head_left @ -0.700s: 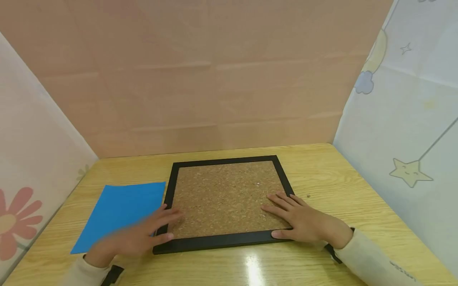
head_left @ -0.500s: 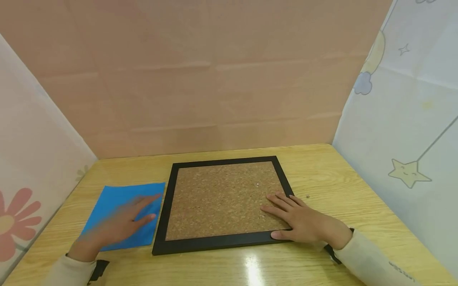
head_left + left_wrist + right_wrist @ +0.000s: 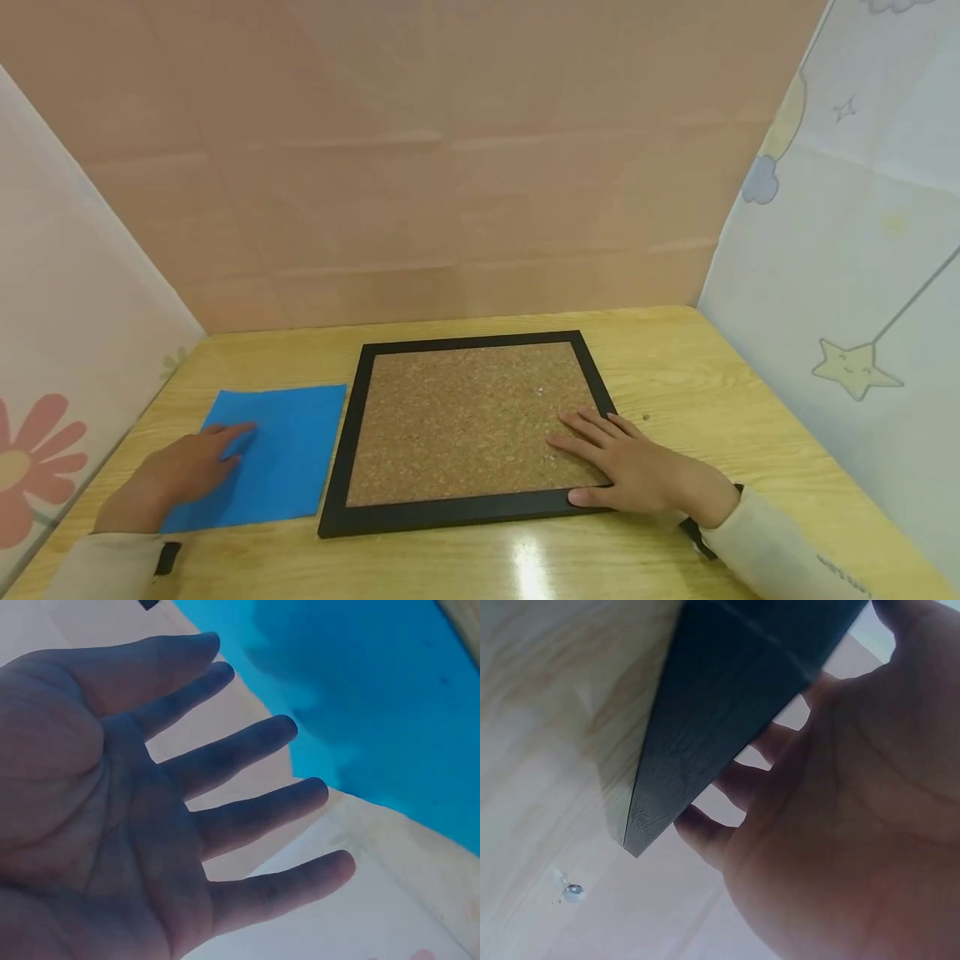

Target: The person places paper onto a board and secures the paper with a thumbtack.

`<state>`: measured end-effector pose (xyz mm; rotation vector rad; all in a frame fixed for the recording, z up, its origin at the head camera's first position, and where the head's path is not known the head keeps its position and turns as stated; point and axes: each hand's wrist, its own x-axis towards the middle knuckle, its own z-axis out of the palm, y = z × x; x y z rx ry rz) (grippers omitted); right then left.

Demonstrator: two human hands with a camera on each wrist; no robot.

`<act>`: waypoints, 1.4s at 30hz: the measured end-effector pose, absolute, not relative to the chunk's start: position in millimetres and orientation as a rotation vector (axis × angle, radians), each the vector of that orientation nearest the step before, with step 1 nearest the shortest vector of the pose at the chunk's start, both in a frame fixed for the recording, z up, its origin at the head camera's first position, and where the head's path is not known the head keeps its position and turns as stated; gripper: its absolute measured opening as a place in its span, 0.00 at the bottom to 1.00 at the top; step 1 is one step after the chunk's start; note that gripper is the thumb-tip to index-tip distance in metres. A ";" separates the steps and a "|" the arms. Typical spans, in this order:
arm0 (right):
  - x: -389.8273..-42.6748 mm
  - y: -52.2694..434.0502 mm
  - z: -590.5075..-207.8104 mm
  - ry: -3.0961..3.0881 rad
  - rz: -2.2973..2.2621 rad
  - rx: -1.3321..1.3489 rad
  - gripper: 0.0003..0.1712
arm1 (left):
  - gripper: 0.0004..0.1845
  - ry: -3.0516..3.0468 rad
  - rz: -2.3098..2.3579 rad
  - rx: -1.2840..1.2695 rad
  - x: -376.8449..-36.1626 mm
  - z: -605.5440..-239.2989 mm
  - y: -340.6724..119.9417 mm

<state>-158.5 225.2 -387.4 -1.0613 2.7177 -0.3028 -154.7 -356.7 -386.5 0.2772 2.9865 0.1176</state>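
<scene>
A cork board (image 3: 465,417) in a black frame (image 3: 442,512) lies flat on the table. My right hand (image 3: 637,467) rests on its near right corner, fingers spread over the cork and thumb on the frame. In the right wrist view the frame's dark edge (image 3: 705,712) runs beside that hand's palm (image 3: 840,810). Left of the board lies a flat blue sheet (image 3: 292,450). My left hand (image 3: 183,471) is over the sheet's left part; whether it touches cannot be seen. The left wrist view shows the left palm (image 3: 142,802) bare, its fingers nearly straight and apart.
The wood-grain table (image 3: 645,350) is bounded by a peach backdrop (image 3: 450,167) behind. Printed cloth walls stand at the left (image 3: 67,250) and right (image 3: 862,250). A small speck (image 3: 646,417) lies right of the board.
My left hand has moved left, from the board's left frame edge across to the left part of the blue sheet. The right hand, board and sheet stay in place.
</scene>
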 end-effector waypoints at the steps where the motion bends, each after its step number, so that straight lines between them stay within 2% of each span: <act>1: -157.8 225.3 -387.9 2.716 -0.307 -1.063 0.41 | 0.25 2.975 0.117 0.267 -155.2 -387.7 -358.4; 10: -157.4 226.4 -391.2 2.731 -0.304 -1.087 0.40 | 0.28 3.024 0.137 0.234 -154.5 -392.9 -369.1; 27: -159.4 226.2 -389.7 2.741 -0.298 -1.096 0.40 | 0.52 2.938 0.321 -0.058 -155.1 -388.5 -399.4; 34: -159.4 226.1 -389.7 2.735 -0.300 -1.088 0.40 | 0.51 2.939 0.353 -0.048 -155.4 -390.3 -401.3; 42: -158.5 226.2 -389.3 2.736 -0.298 -1.085 0.40 | 0.61 2.866 0.381 -0.085 -157.8 -390.5 -402.6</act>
